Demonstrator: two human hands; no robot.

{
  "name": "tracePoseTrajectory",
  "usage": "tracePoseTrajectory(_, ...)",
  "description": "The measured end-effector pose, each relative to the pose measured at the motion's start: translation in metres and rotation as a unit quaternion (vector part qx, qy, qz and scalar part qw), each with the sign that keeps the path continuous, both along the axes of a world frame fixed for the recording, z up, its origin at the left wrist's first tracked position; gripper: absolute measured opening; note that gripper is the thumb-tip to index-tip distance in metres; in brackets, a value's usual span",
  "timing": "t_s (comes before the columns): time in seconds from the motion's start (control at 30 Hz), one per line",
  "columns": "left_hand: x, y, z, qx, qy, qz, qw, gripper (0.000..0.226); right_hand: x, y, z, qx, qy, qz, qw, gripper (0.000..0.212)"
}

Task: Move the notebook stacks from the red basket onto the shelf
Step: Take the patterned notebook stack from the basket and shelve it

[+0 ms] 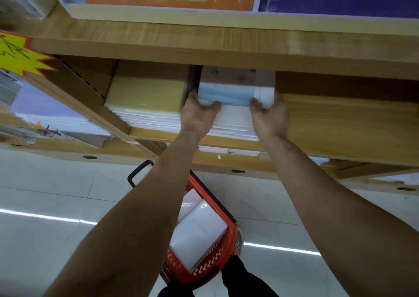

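Two stacks lie side by side: at the left a yellow-covered stack [147,92], and just beside it the blue-covered notebook stack [229,97]. Our left hand [197,113] grips its left front corner, thumb on top. Our right hand [269,115] grips the right front corner in the same way. Both stacks rest on the wooden shelf [340,119]. Below, between our arms, the red basket [217,265] holds white notebook stacks [197,231].
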State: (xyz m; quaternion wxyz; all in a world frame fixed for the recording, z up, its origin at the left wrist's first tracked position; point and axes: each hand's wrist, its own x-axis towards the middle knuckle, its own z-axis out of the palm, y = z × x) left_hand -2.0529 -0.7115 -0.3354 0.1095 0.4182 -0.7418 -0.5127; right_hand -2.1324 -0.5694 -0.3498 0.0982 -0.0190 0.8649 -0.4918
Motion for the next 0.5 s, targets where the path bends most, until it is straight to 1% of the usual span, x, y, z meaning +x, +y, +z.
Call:
tracePoseTrajectory(0.1, -0.004, -0.003, -0.005, -0.013, -0.005, -0.002, 1.000, 0.048, -0.002, 0.000, -0.008, 0.017, 0.008, 0.014, 1.000, 0.047)
tracePoseTrajectory(0.27, 0.011, 0.006, -0.010, -0.023, 0.018, 0.003, 1.000, 0.051, -0.002, 0.011, -0.013, -0.035, -0.008, 0.034, 0.999, 0.053)
tracePoseTrajectory(0.37, 0.017, 0.012, -0.014, -0.038, 0.027, 0.005, 0.999, 0.047, 0.001, 0.016, -0.018, -0.043, -0.005, 0.043, 0.998, 0.049)
tracePoseTrajectory(0.5, 0.009, 0.011, -0.015, 0.014, 0.058, 0.035, 0.998, 0.033, -0.002, 0.015, -0.023, -0.040, -0.012, 0.031, 0.999, 0.041)
